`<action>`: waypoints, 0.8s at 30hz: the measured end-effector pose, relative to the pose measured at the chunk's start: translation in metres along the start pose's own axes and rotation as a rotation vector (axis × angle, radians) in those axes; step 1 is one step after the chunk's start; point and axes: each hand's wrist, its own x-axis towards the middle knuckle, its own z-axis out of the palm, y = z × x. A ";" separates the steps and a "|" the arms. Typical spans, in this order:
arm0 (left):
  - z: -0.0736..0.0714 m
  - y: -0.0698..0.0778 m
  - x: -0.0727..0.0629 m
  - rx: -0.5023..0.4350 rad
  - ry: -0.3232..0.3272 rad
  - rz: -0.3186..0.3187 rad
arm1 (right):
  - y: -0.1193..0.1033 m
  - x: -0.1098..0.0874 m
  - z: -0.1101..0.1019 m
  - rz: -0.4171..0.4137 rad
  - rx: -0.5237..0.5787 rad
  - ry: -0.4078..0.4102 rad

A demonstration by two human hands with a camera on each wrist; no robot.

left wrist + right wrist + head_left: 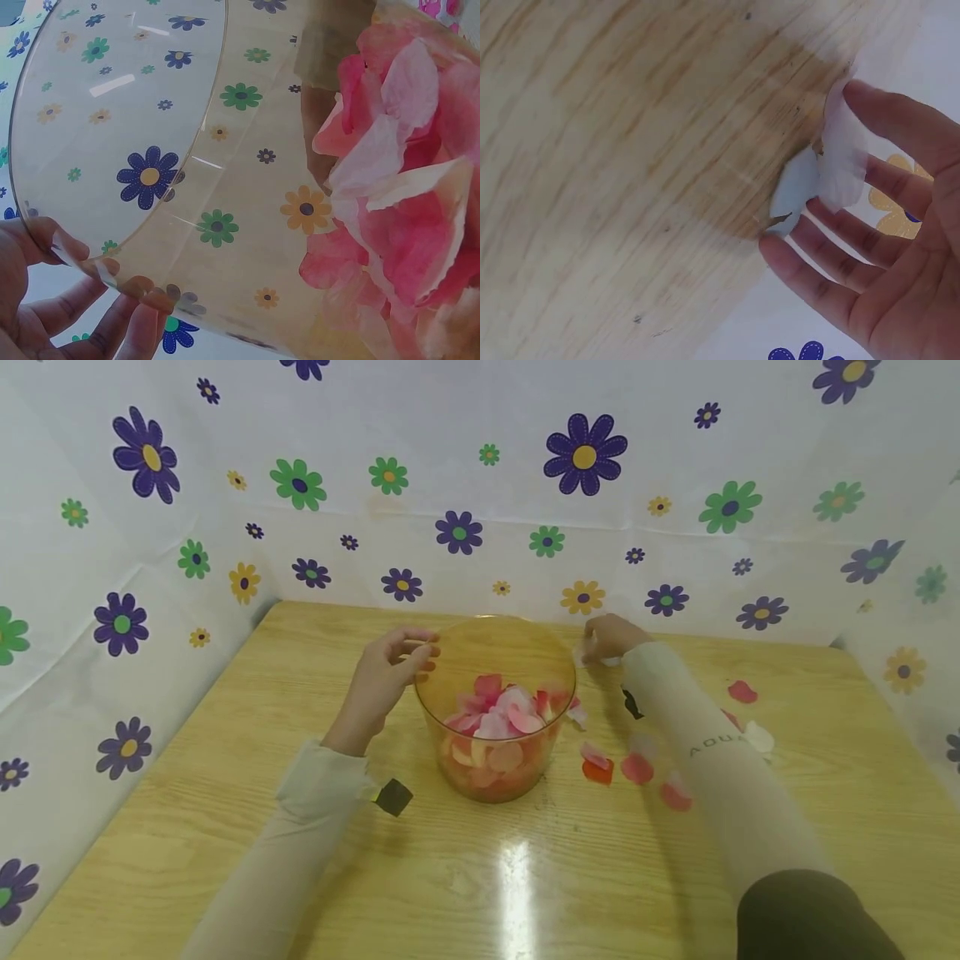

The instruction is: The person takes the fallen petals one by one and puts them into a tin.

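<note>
A see-through amber tub (495,768) stands upright on the table, partly filled with pink, white and red flower petals (495,718). My left hand (382,681) is at its left rim; in the left wrist view the thumb and fingers (67,300) hold the rim of the tub (217,157). Beyond the tub on the right, near the table's back edge, is my right hand (611,637). In the right wrist view, thumb and fingers of this hand (900,247) pinch pale, whitish petals (844,150) close to the tabletop.
Several loose petals lie right of the tub, among them a red petal (597,771), a pink petal (742,692) and a white petal (759,739). The wooden table (450,893) meets a flower-printed white cloth (480,410) behind and at both sides.
</note>
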 end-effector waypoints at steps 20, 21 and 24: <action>0.001 0.000 0.002 0.012 -0.004 -0.009 | 0.024 -0.006 0.007 -0.029 -0.015 -0.005; 0.001 0.000 0.002 0.012 -0.005 -0.009 | 0.025 -0.008 0.006 -0.040 -0.007 -0.005; -0.001 -0.001 0.001 0.015 -0.006 -0.008 | 0.022 -0.016 -0.001 -0.045 -0.005 -0.018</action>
